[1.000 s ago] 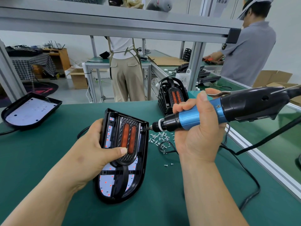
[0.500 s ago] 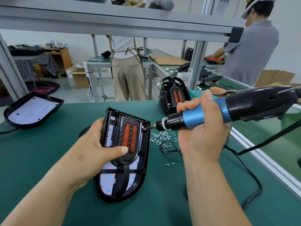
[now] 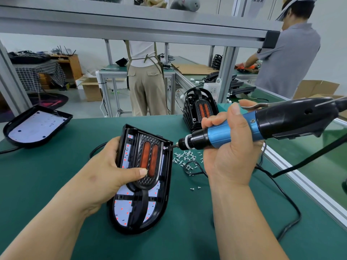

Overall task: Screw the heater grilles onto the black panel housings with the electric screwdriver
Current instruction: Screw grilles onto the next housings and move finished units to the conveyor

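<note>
A black panel housing (image 3: 165, 186) lies on the green bench with its far end tipped up. Inside it sits a black heater grille (image 3: 148, 156) with two orange elements. My left hand (image 3: 110, 171) grips the housing's left side, thumb pressed on the grille. My right hand (image 3: 227, 156) holds the blue and black electric screwdriver (image 3: 262, 124) nearly level. Its bit touches the upper right corner of the housing. A heap of small silver screws (image 3: 185, 158) lies just right of the housing.
Another housing (image 3: 37, 126) lies at the far left. A stack of black grilles (image 3: 199, 109) stands behind the screwdriver tip. The tool's black cable (image 3: 285, 196) loops over the bench on the right. Two people work at benches beyond the aluminium frame (image 3: 131, 25).
The screwdriver tip stays at the housing's upper right corner. My hands have barely moved; only the view has shifted slightly.
</note>
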Tool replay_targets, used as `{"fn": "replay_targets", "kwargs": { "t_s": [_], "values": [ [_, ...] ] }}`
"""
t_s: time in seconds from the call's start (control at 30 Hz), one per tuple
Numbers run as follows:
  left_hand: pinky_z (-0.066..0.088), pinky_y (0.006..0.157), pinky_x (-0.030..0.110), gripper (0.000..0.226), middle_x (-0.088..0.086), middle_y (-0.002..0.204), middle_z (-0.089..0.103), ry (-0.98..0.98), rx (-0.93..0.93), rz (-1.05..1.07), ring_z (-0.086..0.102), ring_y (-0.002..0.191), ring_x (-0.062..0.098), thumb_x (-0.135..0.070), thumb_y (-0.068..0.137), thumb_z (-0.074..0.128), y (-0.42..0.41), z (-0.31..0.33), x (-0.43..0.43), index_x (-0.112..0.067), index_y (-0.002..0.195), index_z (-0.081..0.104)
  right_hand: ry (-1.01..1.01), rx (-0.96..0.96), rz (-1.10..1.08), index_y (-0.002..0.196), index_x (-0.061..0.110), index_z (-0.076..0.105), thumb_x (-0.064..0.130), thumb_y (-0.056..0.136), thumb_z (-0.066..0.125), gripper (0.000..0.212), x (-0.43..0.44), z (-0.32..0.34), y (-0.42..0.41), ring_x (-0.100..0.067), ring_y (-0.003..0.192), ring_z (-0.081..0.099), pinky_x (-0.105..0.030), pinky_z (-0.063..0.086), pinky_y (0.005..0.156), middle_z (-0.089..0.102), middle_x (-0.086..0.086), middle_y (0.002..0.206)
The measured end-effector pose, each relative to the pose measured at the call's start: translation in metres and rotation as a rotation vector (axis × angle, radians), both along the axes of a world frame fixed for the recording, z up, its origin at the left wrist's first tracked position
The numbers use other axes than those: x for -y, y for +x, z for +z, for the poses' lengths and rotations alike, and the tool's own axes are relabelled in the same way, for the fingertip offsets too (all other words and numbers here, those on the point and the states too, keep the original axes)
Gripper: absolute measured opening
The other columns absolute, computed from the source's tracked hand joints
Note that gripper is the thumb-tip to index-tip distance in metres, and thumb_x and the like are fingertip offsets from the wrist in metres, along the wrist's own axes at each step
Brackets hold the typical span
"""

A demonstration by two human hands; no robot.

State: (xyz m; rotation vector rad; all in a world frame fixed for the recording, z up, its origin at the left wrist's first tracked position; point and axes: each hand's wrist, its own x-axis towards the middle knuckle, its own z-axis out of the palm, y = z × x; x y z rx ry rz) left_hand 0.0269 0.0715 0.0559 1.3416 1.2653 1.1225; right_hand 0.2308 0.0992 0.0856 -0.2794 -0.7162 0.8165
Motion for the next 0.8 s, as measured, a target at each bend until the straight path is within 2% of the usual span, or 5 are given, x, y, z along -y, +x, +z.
{"fn": "replay_targets", "kwargs": {
  "t_s": [0.07, 0.2, 0.33, 0.5, 0.8],
  "values": [
    [0.061, 0.065, 0.029, 0.059, 0.009, 0.099, 0.077, -0.031, 0.047, -0.015, 0.075, 0.086, 0.026, 0.013, 0.073, 0.075, 0.0006, -0.0015, -0.0002, -0.019, 0.119, 0.056, 0.006, 0.009, -0.002, 0.099, 0.017, 0.054, 0.010, 0.087, 0.063, 0.016, 0.0000, 0.0004, -0.0012, -0.017, 0.056, 0.058, -0.046, 0.048, 0.079, 0.059, 0.002, 0.054],
    [0.061, 0.069, 0.038, 0.055, 0.014, 0.102, 0.076, -0.068, 0.103, -0.015, 0.074, 0.088, 0.033, 0.011, 0.073, 0.071, -0.0012, -0.0049, -0.0032, -0.015, 0.119, 0.057, 0.005, 0.018, -0.009, 0.096, 0.017, 0.054, 0.009, 0.086, 0.063, 0.015, 0.0008, 0.0009, -0.0019, -0.017, 0.054, 0.058, -0.045, 0.049, 0.077, 0.058, 0.002, 0.053],
    [0.062, 0.064, 0.039, 0.060, 0.016, 0.102, 0.075, -0.118, 0.160, -0.046, 0.074, 0.086, 0.035, 0.005, 0.067, 0.072, -0.0045, -0.0078, -0.0046, -0.013, 0.122, 0.057, -0.031, 0.003, 0.002, 0.096, 0.016, 0.055, 0.009, 0.085, 0.064, 0.016, 0.0002, 0.0009, -0.0020, -0.017, 0.054, 0.055, -0.040, 0.051, 0.071, 0.055, -0.001, 0.055],
    [0.061, 0.063, 0.039, 0.065, 0.019, 0.103, 0.074, -0.126, 0.170, -0.076, 0.074, 0.085, 0.035, 0.008, 0.064, 0.079, -0.0060, -0.0097, -0.0065, -0.009, 0.123, 0.056, -0.082, 0.018, 0.004, 0.092, 0.016, 0.057, 0.012, 0.081, 0.068, 0.016, -0.0016, -0.0010, -0.0031, -0.021, 0.055, 0.051, -0.038, 0.051, 0.065, 0.042, -0.016, 0.075],
    [0.061, 0.065, 0.038, 0.054, 0.018, 0.104, 0.074, -0.112, 0.187, -0.072, 0.074, 0.087, 0.035, 0.011, 0.075, 0.069, -0.0048, -0.0094, -0.0062, -0.009, 0.124, 0.056, -0.083, 0.016, 0.016, 0.092, 0.017, 0.058, 0.013, 0.082, 0.069, 0.016, -0.0044, -0.0039, -0.0039, -0.021, 0.056, 0.051, -0.038, 0.052, 0.066, 0.044, -0.016, 0.076]
  ]
}}
